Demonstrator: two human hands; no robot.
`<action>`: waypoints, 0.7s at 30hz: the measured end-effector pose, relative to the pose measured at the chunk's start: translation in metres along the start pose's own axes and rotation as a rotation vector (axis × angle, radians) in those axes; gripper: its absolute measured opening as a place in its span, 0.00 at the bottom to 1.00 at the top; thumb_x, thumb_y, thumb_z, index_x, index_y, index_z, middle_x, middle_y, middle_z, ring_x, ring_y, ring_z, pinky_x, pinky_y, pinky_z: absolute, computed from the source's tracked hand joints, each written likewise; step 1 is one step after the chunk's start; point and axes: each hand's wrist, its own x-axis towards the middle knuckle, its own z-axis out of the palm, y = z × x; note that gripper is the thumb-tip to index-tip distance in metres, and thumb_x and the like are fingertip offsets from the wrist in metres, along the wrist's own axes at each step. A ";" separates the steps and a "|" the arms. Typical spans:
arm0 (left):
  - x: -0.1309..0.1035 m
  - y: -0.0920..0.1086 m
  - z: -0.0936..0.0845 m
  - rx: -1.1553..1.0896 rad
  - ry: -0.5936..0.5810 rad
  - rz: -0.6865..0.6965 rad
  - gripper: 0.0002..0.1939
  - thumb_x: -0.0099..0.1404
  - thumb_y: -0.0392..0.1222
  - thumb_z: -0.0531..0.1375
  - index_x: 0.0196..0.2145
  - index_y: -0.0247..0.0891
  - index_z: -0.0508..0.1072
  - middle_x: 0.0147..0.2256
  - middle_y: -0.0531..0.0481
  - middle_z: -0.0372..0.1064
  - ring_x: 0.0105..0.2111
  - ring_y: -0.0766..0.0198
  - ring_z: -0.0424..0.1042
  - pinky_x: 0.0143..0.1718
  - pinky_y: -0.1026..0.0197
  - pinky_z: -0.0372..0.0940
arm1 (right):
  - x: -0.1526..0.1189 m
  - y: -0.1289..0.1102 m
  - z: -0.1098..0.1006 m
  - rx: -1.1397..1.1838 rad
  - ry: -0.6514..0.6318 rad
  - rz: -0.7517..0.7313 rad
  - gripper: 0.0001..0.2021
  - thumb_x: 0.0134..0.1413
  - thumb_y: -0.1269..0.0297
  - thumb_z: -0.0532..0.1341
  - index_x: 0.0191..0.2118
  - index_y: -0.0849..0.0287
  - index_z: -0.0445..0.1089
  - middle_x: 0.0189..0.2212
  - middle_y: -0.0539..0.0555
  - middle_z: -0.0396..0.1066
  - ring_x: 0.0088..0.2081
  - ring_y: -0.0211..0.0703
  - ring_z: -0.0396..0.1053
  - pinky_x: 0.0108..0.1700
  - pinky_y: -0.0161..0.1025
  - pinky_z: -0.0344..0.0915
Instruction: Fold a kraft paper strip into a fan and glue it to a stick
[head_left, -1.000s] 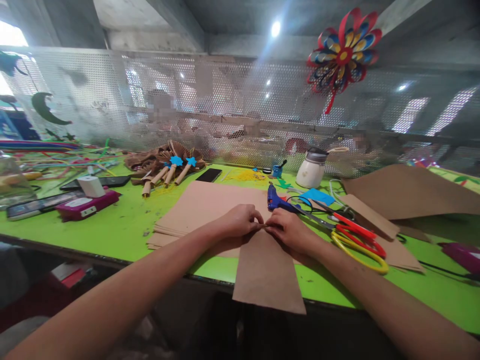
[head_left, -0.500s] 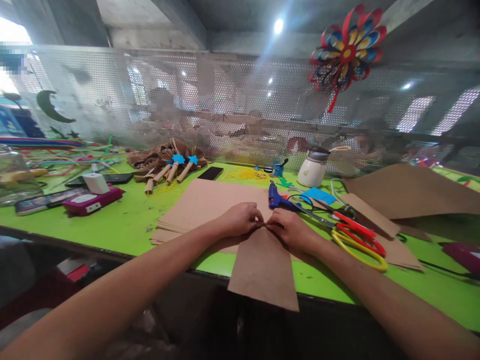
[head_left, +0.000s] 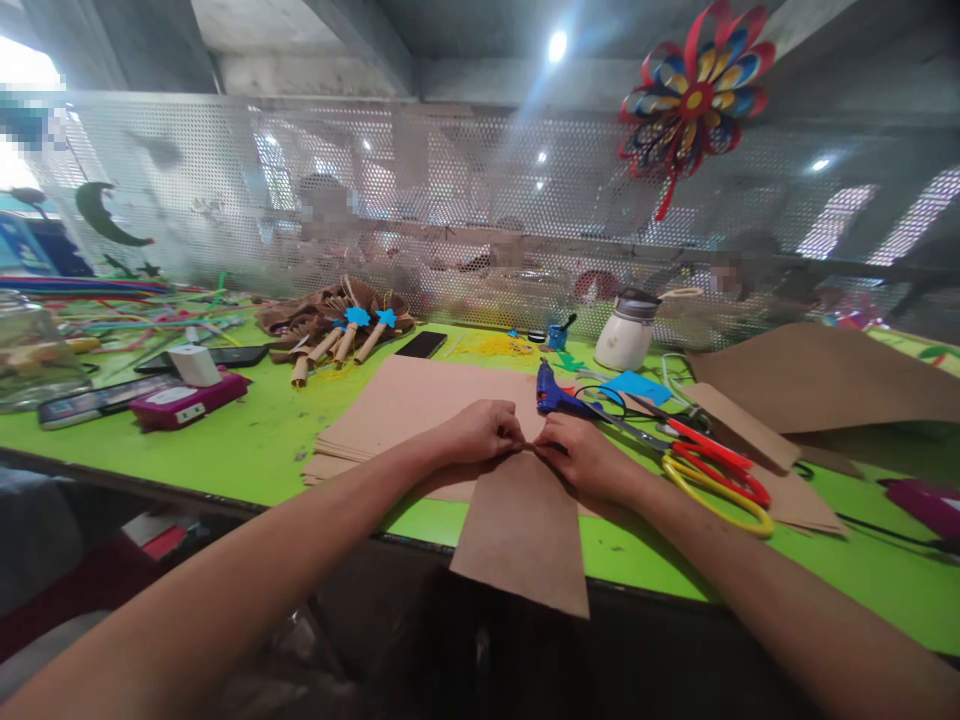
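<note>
Both my hands pinch the far edge of a brown paper strip, whose near end hangs past the table edge. My left hand grips the edge's left side with fingers curled; my right hand pinches it on the right, close beside. A narrow fold seems to lie between the fingertips, mostly hidden. Under and behind my hands is a stack of brown paper sheets. Just beyond my right hand lies a blue glue gun. Scissors with red handles and yellow handles lie right of it.
On the green table, a purple power strip and phones are at left. Brown paper crafts with blue stars lie behind. A white jar stands at the back, and a large brown sheet lies right. A perforated screen rises behind.
The near end of the paper strip has swung slightly left and up. My fingers stay pinched at its far edge, with my left fingers shifting a little.
</note>
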 end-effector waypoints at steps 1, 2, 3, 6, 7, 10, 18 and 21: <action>-0.001 0.001 -0.001 0.007 -0.002 0.015 0.07 0.59 0.37 0.57 0.30 0.35 0.76 0.28 0.50 0.64 0.29 0.68 0.63 0.30 0.67 0.56 | -0.001 0.000 -0.001 0.004 0.000 0.001 0.07 0.55 0.71 0.55 0.31 0.61 0.70 0.30 0.54 0.66 0.34 0.41 0.63 0.36 0.37 0.59; -0.001 0.001 -0.002 0.017 -0.007 0.028 0.07 0.59 0.37 0.57 0.31 0.35 0.76 0.28 0.50 0.64 0.29 0.68 0.63 0.30 0.67 0.56 | -0.002 0.000 -0.002 0.005 0.000 0.003 0.06 0.55 0.71 0.55 0.31 0.61 0.69 0.30 0.54 0.66 0.34 0.41 0.63 0.36 0.37 0.59; -0.002 0.003 -0.003 0.027 -0.012 0.038 0.08 0.59 0.36 0.57 0.31 0.35 0.76 0.28 0.49 0.64 0.29 0.68 0.63 0.30 0.67 0.56 | -0.003 0.000 -0.003 0.001 -0.002 0.007 0.06 0.54 0.71 0.56 0.30 0.61 0.69 0.30 0.54 0.66 0.34 0.41 0.63 0.36 0.37 0.58; -0.005 0.007 -0.007 0.055 -0.031 0.045 0.09 0.60 0.35 0.55 0.33 0.35 0.75 0.28 0.49 0.63 0.29 0.67 0.63 0.30 0.66 0.56 | -0.005 0.002 -0.006 -0.021 -0.035 0.017 0.06 0.55 0.71 0.55 0.30 0.61 0.69 0.30 0.54 0.65 0.34 0.41 0.63 0.36 0.37 0.58; -0.006 0.009 -0.009 0.062 -0.038 0.046 0.09 0.60 0.34 0.55 0.34 0.36 0.75 0.29 0.49 0.64 0.29 0.67 0.63 0.30 0.66 0.56 | -0.005 0.003 -0.007 -0.028 -0.049 0.015 0.07 0.55 0.71 0.55 0.31 0.61 0.70 0.29 0.55 0.65 0.34 0.41 0.62 0.35 0.37 0.58; -0.008 0.014 -0.013 0.089 -0.048 0.047 0.11 0.59 0.32 0.54 0.36 0.36 0.75 0.30 0.48 0.64 0.30 0.66 0.63 0.31 0.66 0.56 | -0.005 0.005 -0.008 -0.036 -0.078 0.013 0.07 0.56 0.71 0.54 0.35 0.61 0.70 0.31 0.55 0.65 0.34 0.41 0.62 0.36 0.37 0.57; -0.013 0.023 -0.019 0.206 -0.089 0.049 0.15 0.52 0.28 0.55 0.36 0.38 0.74 0.30 0.50 0.64 0.29 0.67 0.63 0.29 0.66 0.55 | -0.007 0.002 -0.016 -0.010 -0.153 0.046 0.09 0.56 0.70 0.53 0.40 0.59 0.69 0.33 0.55 0.65 0.35 0.41 0.61 0.36 0.36 0.56; -0.015 0.023 -0.020 0.209 -0.094 0.054 0.17 0.48 0.26 0.55 0.36 0.38 0.74 0.30 0.50 0.64 0.29 0.66 0.63 0.28 0.66 0.55 | -0.008 0.000 -0.020 -0.009 -0.168 0.040 0.09 0.55 0.71 0.53 0.36 0.59 0.70 0.33 0.55 0.66 0.35 0.41 0.61 0.35 0.35 0.55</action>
